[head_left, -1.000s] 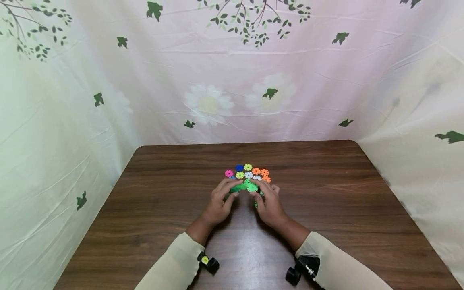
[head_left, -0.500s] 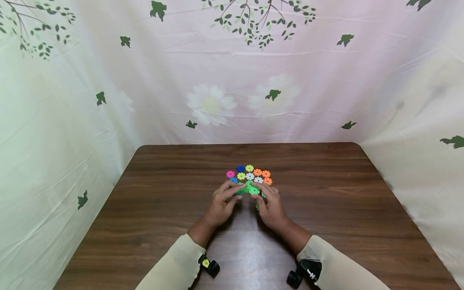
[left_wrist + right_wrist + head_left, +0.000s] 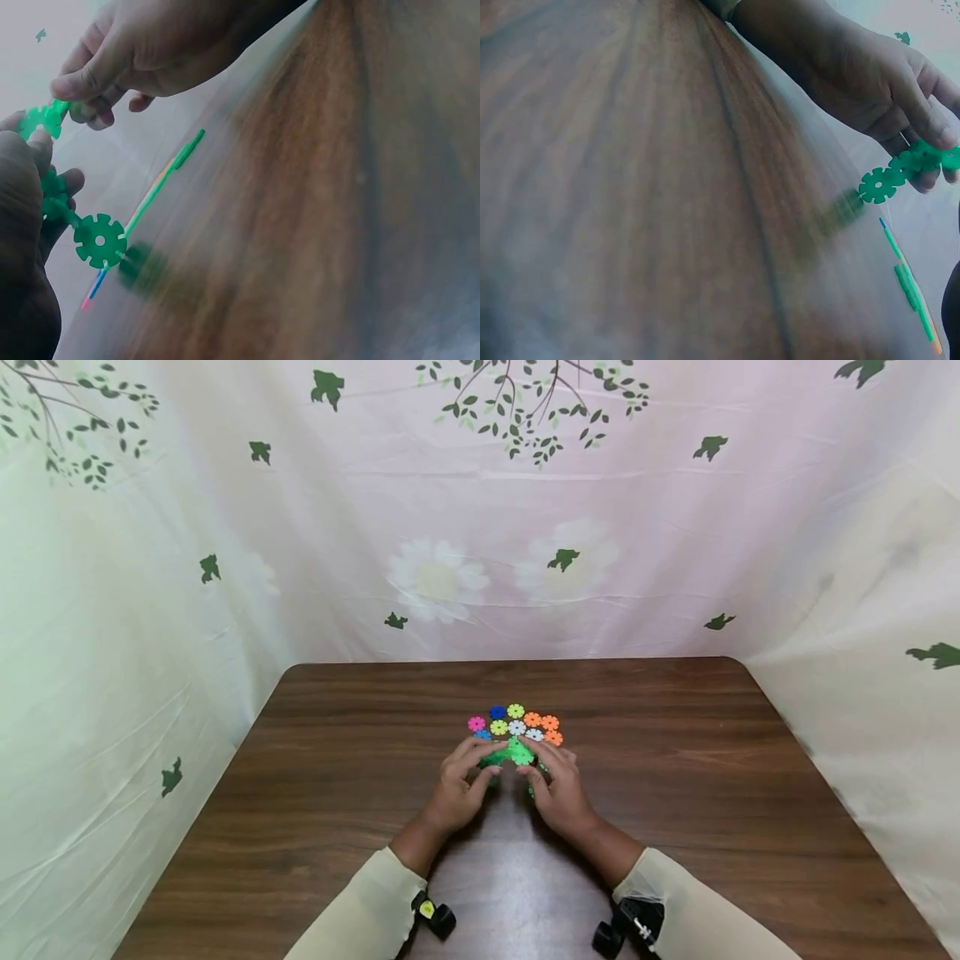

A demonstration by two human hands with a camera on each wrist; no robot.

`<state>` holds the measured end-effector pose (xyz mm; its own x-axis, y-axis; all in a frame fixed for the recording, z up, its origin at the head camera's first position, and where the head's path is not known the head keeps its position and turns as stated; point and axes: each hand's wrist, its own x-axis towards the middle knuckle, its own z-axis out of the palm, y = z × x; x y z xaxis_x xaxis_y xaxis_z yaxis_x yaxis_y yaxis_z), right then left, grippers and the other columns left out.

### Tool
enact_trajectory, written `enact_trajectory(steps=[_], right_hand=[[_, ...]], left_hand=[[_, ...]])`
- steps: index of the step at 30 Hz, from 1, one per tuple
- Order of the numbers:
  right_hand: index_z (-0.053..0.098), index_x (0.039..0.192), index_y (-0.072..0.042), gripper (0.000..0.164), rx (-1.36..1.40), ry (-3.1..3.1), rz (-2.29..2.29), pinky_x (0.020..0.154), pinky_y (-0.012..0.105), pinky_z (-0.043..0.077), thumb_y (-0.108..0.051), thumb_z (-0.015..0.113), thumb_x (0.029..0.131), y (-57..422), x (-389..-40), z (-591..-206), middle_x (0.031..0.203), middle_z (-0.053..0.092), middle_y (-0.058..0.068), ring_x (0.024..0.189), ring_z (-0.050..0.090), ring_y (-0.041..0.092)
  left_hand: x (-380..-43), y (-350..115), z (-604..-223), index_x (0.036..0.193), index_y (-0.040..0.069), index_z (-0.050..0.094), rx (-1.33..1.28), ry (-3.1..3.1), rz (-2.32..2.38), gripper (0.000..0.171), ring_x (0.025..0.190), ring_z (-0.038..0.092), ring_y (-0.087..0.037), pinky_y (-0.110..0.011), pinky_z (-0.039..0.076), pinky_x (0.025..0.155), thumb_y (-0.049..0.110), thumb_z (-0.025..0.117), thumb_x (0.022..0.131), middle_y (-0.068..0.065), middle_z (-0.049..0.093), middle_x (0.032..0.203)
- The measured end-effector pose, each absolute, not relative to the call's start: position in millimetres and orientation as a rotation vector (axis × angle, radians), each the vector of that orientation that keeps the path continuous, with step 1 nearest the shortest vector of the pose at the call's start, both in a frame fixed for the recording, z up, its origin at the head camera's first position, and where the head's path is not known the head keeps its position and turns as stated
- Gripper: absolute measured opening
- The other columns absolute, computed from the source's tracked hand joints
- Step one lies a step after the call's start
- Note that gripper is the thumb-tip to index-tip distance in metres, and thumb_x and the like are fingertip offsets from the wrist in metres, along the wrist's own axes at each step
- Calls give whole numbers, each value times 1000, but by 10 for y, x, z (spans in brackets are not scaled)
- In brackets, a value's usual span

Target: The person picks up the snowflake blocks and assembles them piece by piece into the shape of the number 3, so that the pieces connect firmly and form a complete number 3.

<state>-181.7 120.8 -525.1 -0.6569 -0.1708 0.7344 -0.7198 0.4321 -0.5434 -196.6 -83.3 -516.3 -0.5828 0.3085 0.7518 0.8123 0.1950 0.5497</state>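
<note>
Between my two hands in the head view are joined green notched plastic discs [image 3: 521,753]. My left hand [image 3: 457,783] grips part of this chain, whose lowest disc [image 3: 100,240] hangs below the fingers in the left wrist view. From the other side my right hand [image 3: 561,787] pinches a green disc [image 3: 55,112] between thumb and fingers, close to the left fingertips. The right wrist view has the left hand [image 3: 896,94] with the linked chain [image 3: 878,185] trailing from its grip. Fingers hide part of the chain.
Just beyond the hands, flat on the brown wooden table [image 3: 360,793], lie loose discs: pink [image 3: 477,723], dark blue [image 3: 498,712], yellow [image 3: 515,711], white [image 3: 517,727] and orange [image 3: 551,722]. More green discs [image 3: 532,791] show beside the right hand. Patterned cloth [image 3: 480,543] surrounds the table.
Both hands stay close together with the green discs, making only small finger movements. The green disc between them has shifted and tilted slightly. The head view has moved a little.
</note>
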Motion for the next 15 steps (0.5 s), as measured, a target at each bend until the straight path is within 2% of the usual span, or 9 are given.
enact_trajectory(steps=[2, 3, 8, 11, 15], right_hand=[[63, 143, 11, 56, 737, -2090, 1190, 96, 46, 39, -29, 64, 104, 1234, -1827, -5273, 101, 74, 16, 88, 69, 28], [62, 144, 12, 57, 731, -2085, 1192, 94, 44, 37, -27, 66, 103, 1250, -1833, -5282, 96, 70, 15, 86, 66, 27], [61, 145, 12, 63, 674, -2095, 1215, 92, 37, 32, 0, 81, 87, 1287, -1886, -5291, 92, 66, 12, 90, 63, 25], [63, 143, 12, 65, 661, -2128, 1212, 93, 37, 32, 8, 84, 81, 1314, -1899, -5279, 92, 67, 12, 94, 63, 26], [64, 140, 13, 65, 670, -2168, 1197, 93, 39, 31, 9, 86, 78, 1373, -1896, -5277, 93, 68, 14, 93, 62, 28]], left_hand=[[-1964, -826, -5183, 137, -5, 70, -1012, -1990, -1399, 48, 106, 73, -33, -39, 63, 91, -21, 71, 92, -23, 72, 124], [-1965, -823, -5195, 137, -6, 69, -998, -1987, -1407, 47, 109, 74, -34, -40, 63, 94, -21, 71, 92, -23, 72, 126], [-1970, -867, -5219, 138, -9, 65, -907, -2036, -1507, 37, 108, 72, -34, -40, 61, 98, -11, 67, 101, -24, 71, 127], [-1966, -878, -5233, 139, -11, 61, -848, -2059, -1574, 35, 104, 72, -37, -40, 62, 94, -7, 65, 104, -24, 70, 121], [-1953, -878, -5245, 140, -12, 57, -774, -2053, -1685, 35, 103, 72, -47, -38, 65, 88, -7, 63, 106, -30, 70, 116]])
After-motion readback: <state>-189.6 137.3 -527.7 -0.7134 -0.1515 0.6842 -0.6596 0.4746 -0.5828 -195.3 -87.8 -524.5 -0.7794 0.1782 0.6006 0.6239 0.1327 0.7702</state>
